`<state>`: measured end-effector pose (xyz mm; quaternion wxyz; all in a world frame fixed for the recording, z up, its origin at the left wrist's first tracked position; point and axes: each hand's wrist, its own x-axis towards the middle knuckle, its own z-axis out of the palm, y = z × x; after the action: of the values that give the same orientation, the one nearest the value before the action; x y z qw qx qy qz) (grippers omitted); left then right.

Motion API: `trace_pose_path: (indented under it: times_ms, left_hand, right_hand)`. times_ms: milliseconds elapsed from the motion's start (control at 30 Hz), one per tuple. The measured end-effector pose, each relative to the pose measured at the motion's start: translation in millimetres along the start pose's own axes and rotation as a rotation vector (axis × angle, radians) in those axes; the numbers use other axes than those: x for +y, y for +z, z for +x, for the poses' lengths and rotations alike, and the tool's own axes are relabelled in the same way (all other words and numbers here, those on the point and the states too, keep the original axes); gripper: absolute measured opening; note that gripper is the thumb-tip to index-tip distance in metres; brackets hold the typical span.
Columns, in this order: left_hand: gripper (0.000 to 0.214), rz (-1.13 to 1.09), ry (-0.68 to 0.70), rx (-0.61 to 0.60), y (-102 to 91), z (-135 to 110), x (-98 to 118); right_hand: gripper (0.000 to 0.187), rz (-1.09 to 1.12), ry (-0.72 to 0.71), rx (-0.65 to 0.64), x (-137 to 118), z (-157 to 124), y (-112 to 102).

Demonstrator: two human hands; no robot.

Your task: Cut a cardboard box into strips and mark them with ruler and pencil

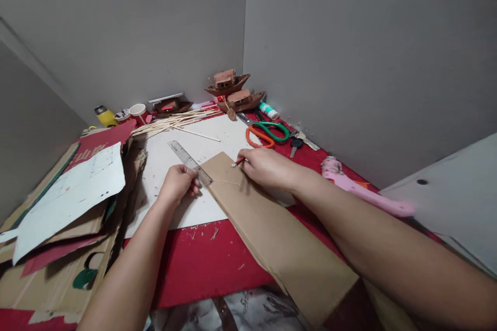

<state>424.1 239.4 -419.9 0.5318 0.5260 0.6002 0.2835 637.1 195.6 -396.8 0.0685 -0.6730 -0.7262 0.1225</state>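
A long strip of brown cardboard (267, 222) lies slantwise over a white sheet (155, 165) and past the red table's front edge. Along its upper left edge rests a metal ruler (188, 158). My left hand (180, 183) has its thumb and fingers closed on the ruler's side, close to the cardboard. In my right hand (258, 165) is a red pencil (238, 161), its pale end pointing left above the cardboard. Beyond that hand are scissors with one green and one orange handle (277, 132).
Thin wooden sticks (174, 123) and brown model boats (240, 98) stand at the back. Cardboard pieces and a marked paper (77, 191) are stacked at left. A pink glue gun (368, 194) and a key (296, 146) lie at right. Grey walls (349, 62) close the corner.
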Motion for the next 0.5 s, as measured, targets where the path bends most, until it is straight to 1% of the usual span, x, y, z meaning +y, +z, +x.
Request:
trace_pose_path:
  times_ms: [167,333,500]
  left_hand:
    - [0.033,0.01,0.001,-0.031,-3.5,-1,1]
    - [0.033,0.011,0.0,-0.06,-7.3,-1,-1]
    - [0.032,0.026,-0.02,-0.092,-17.3,2,-3]
  right_hand:
    - [0.029,-0.023,0.018,0.02,-7,-24,6]
    - [0.033,0.078,0.009,0.116,-14,-51,20]
    - [0.033,0.193,-0.011,0.141,-26,-59,29]
